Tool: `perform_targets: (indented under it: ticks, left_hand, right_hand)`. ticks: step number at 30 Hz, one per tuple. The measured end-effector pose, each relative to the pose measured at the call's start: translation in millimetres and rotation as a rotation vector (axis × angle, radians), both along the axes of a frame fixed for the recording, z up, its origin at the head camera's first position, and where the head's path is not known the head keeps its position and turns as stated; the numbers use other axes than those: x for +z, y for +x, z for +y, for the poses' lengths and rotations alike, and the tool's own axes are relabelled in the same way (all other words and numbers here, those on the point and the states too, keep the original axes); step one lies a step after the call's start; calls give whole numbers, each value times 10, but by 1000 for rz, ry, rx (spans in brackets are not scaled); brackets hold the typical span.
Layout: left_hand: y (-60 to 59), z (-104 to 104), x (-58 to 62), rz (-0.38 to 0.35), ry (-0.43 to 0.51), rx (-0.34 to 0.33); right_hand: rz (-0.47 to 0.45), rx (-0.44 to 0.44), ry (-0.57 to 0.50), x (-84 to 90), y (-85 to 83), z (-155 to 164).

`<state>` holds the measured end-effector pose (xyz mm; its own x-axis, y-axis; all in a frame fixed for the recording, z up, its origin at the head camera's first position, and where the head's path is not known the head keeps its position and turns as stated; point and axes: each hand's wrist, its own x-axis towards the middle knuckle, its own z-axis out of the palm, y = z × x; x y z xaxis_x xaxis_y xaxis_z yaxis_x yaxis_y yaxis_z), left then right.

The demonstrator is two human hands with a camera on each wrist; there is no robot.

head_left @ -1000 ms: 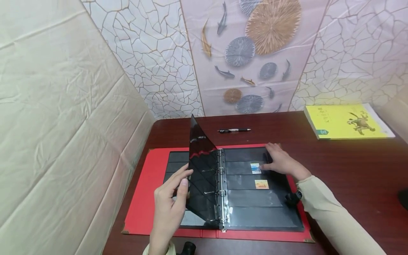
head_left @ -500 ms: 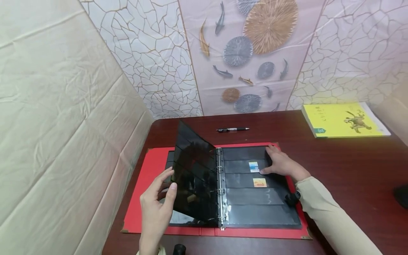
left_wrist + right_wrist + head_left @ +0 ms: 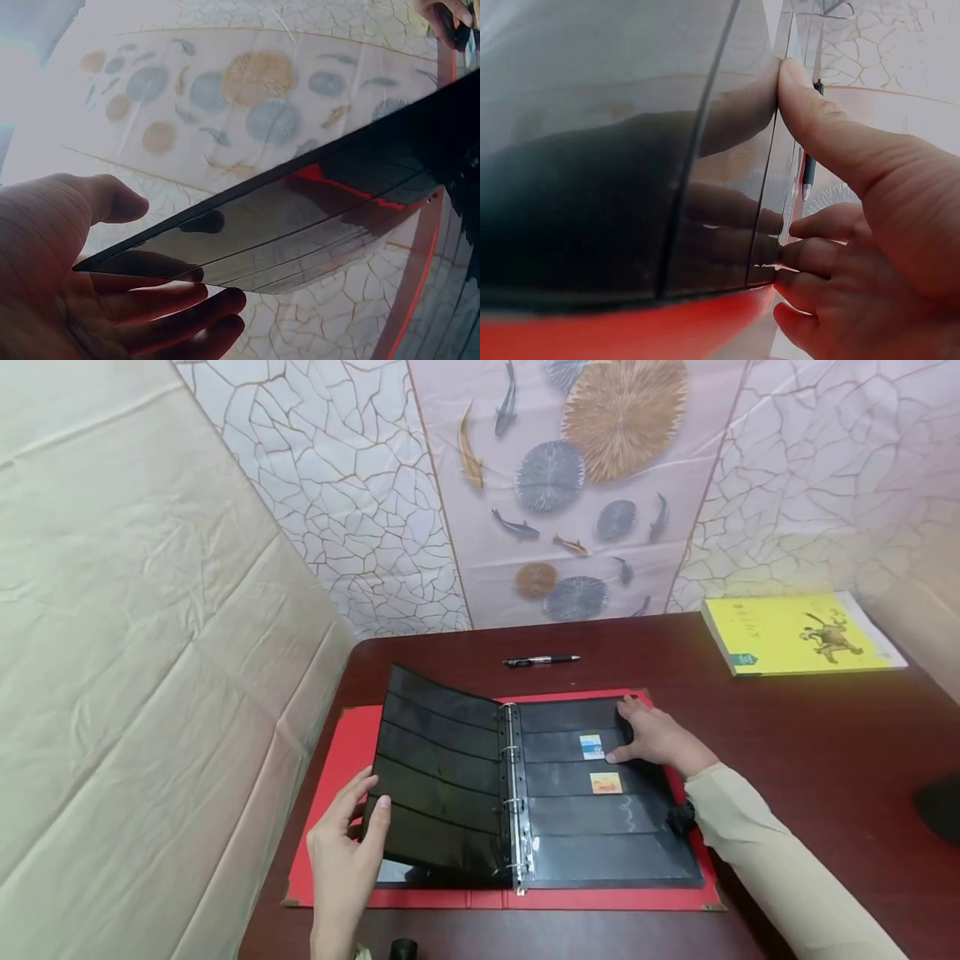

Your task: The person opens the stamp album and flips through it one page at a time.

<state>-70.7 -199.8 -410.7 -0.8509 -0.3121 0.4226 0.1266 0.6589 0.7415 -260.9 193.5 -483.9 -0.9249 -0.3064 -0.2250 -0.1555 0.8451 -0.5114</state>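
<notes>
The left hand (image 3: 341,860) holds the lifted black page (image 3: 438,777) by its outer edge, thumb on top, fingers under. The page rises at the hand's 1 o'clock, hooked on the album's rings (image 3: 512,802). The right hand (image 3: 652,737) presses flat on the right page (image 3: 600,835), at 3 o'clock from the blue stamp (image 3: 592,747).

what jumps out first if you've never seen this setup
A red ring binder lies open on the dark wooden table, filled with black pocketed pages. The left hand holds one glossy black page lifted at a slant, while the right hand presses the right-hand page beside two small colourful stamps. A bright yellow book sits at the far right.
</notes>
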Motion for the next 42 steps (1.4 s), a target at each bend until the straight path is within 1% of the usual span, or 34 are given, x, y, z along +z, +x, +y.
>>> perform_targets:
  ticks: [4, 7, 9, 12, 15, 19, 23, 26, 28, 31, 34, 37, 39, 42]
  left_hand:
    - [9, -43, -63, -29, -18, 30]
    - [19, -74, -120, -71, -38, 50]
    - [21, -94, -153, -104, -43, 59]
    - [9, -125, -193, -166, -41, 59]
    - [-8, -151, -223, -247, -50, 50]
    - [-17, -182, -269, -345, -82, 36]
    - [-32, -206, -320, -431, -110, 35]
    - [-47, -229, -361, -497, -128, 26]
    - [-52, -247, -385, -524, -136, 12]
    - [-57, -266, -419, -540, -161, -15]
    - [-68, -266, -445, -562, -186, -32]
    - [-81, -257, -473, -592, -204, -31]
    - [-90, -251, -498, -608, -214, -28]
    - [-93, -249, -544, -627, -227, -25]
  right_hand:
    - [-12, 4, 26, 16, 3, -14]
    - [-29, 7, 33, -8, 29, -2]
    - [-18, 11, 41, -33, 41, 8]
    - [29, 23, 60, -43, 54, 15]
    - [72, 33, 81, -25, 65, 9]
    - [80, 46, 99, 13, 83, -22]
    - [100, 37, 110, 14, 94, -82]
    - [124, -1, 89, 6, 120, -119]
    - [137, -24, 59, 1, 147, -138]
    - [156, -41, 0, 7, 192, -160]
    - [176, -65, -60, 55, 230, -182]
    - [168, -102, -106, 137, 261, -183]
    - [144, -130, -133, 198, 278, -169]
    - [114, -153, -148, 284, 296, -136]
